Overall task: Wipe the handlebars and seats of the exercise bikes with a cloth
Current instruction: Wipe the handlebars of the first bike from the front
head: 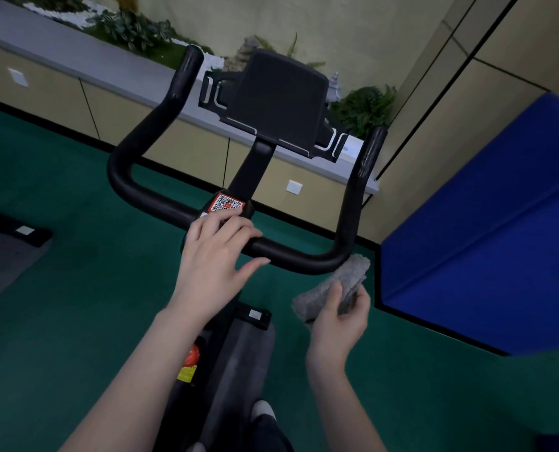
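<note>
A black exercise bike stands in front of me, its U-shaped handlebar (131, 177) curving up on both sides. My left hand (212, 252) rests on the middle of the crossbar, fingers laid loosely over it beside a red QR sticker (227, 203). My right hand (340, 318) grips a folded grey cloth (340, 285) just below the handlebar's right bend, the cloth's tip close to the bar. A black console holder (278, 102) rises on the centre stem. The seat is out of view.
Green carpet (76, 305) covers the floor. A blue padded mat (486, 239) leans at the right. A low beige cabinet with a grey top (108, 73) and plants runs along the back wall. Another machine's base (10, 230) sits at the left edge.
</note>
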Motion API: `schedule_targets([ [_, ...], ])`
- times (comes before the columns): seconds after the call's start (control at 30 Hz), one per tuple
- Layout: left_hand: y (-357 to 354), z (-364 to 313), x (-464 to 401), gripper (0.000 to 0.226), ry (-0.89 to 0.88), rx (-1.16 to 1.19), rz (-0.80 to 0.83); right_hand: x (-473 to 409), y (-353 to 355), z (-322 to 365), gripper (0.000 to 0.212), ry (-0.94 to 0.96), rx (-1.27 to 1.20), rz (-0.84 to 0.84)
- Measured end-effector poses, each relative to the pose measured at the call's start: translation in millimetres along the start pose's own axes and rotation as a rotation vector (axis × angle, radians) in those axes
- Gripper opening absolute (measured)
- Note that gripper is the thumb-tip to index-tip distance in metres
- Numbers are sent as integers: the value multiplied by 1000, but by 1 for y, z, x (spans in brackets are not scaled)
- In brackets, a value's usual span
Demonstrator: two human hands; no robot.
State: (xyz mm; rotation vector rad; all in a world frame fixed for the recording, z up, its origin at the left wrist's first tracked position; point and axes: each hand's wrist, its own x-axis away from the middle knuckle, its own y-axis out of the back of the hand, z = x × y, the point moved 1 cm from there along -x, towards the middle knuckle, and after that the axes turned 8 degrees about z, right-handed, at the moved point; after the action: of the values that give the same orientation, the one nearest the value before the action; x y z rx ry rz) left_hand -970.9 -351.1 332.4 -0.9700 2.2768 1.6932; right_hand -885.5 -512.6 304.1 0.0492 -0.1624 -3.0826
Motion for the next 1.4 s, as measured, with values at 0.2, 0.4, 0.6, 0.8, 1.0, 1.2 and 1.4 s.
schedule_targets([
  [0.2, 0, 0, 0, 35, -8, -17, -14, 17, -16, -2, 13, -76, -56, 164],
  [0.4, 1, 1, 0, 34, -21, -27, -26, 10, -29, 2, 12, -325, -297, 364],
  [0.6, 1, 1, 0, 35, -16, -38, -5, 4, -16, 0, 16, -328, -388, 359],
  [0.8, 1, 0, -1, 35, -9, -55, 2, 7, -21, -1, 11, -301, -350, 429],
  [1.0, 3, -1, 0, 37, -5, -66, 22, -11, -14, 7, 17, -422, -481, 459],
  [1.2, 6, -8, -1, 46, 2, -94, 57, -22, -4, 10, 18, -433, -504, 448],
  [1.4, -5, -37, -11, 50, -47, -78, 86, -30, 1, 16, 16, -401, -511, 455],
])
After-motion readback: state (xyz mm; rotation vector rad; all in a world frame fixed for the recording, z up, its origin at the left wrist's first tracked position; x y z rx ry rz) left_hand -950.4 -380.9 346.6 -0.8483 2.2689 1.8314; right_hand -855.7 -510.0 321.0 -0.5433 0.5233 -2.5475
